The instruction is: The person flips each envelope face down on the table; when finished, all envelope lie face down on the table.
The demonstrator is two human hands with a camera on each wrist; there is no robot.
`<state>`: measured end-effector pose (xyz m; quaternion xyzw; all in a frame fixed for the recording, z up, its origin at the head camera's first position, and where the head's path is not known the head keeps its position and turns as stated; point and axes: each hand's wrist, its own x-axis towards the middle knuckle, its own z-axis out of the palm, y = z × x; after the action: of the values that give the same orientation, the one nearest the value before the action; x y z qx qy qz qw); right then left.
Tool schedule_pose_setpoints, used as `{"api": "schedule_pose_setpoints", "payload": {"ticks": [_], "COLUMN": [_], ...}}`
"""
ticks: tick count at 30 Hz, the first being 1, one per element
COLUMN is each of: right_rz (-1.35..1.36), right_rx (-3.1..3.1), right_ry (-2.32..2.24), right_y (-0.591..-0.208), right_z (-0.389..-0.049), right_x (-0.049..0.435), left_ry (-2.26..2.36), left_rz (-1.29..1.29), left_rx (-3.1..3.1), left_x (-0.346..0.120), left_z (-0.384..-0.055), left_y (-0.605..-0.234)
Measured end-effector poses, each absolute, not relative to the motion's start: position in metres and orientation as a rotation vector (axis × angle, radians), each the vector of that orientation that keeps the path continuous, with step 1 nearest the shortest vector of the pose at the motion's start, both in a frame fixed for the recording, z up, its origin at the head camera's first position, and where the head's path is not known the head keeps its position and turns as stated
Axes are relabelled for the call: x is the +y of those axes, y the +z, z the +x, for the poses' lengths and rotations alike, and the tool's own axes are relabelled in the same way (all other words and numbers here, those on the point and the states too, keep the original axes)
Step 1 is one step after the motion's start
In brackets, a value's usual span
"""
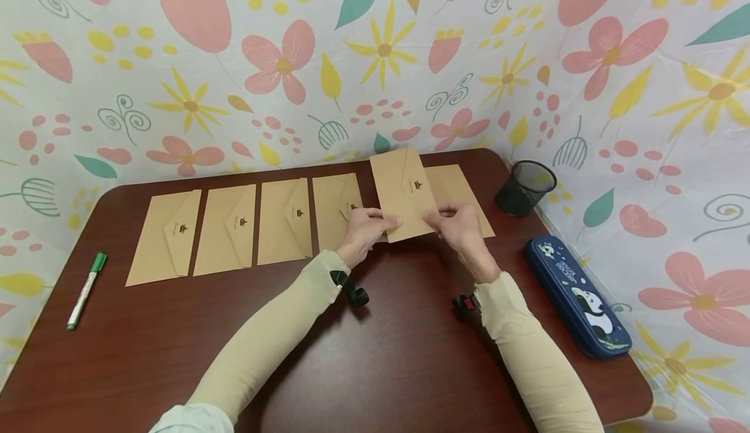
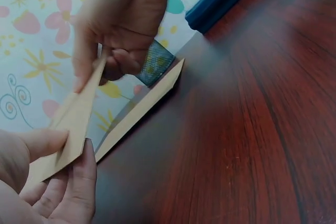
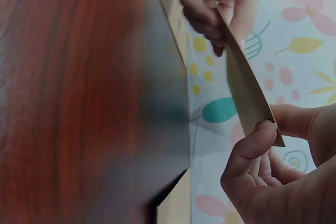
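Observation:
A brown kraft-paper envelope (image 1: 404,189), printed with a small dark crown and a line of script, is held tilted above the far side of the table. My left hand (image 1: 364,232) pinches its lower left corner between thumb and fingers. At the lower right corner, my right hand (image 1: 461,228) pinches it the same way. Both wrist views show the envelope (image 2: 71,121) raised off the tabletop, its edge (image 3: 249,85) toward the right wrist camera. Partly hidden behind it, another brown envelope (image 1: 465,192) lies on the table. Left of my left hand lies an envelope (image 1: 334,202) with its crown partly covered.
More crown-printed envelopes (image 1: 284,221) lie in a row to the left. A green-capped marker (image 1: 86,293) is at the far left. On the right stand a black mesh pen cup (image 1: 518,192) and a blue panda pencil case (image 1: 577,296). Patterned cloth (image 1: 375,62) borders the table's back.

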<state>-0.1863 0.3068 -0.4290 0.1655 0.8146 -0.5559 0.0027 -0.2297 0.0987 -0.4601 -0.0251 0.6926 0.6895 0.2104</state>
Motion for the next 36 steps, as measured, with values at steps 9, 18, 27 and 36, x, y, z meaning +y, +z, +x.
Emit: {"api": "schedule_pose_setpoints", "payload": {"ticks": [9, 18, 27, 36], "right_rz": [0.492, 0.524, 0.494, 0.343], "right_rx": [2.576, 2.682, 2.718, 2.685], "right_ry": [-1.839, -1.877, -1.924, -1.901], "right_y": [-0.417, -0.419, -0.419, -0.418], "right_z": [-0.181, -0.179, -0.176, -0.174], "right_x": [0.303, 0.295, 0.285, 0.280], "left_ry": [1.862, 1.886, 1.945, 2.007], "left_rz": [-0.159, -0.120, 0.145, 0.168], "left_rx": [1.960, 2.043, 2.028, 1.976], "left_x": [0.102, 0.107, 0.119, 0.123], "left_z": [-0.228, -0.225, -0.219, -0.218], "left_y": [-0.458, -0.454, -0.428, -0.417]}}
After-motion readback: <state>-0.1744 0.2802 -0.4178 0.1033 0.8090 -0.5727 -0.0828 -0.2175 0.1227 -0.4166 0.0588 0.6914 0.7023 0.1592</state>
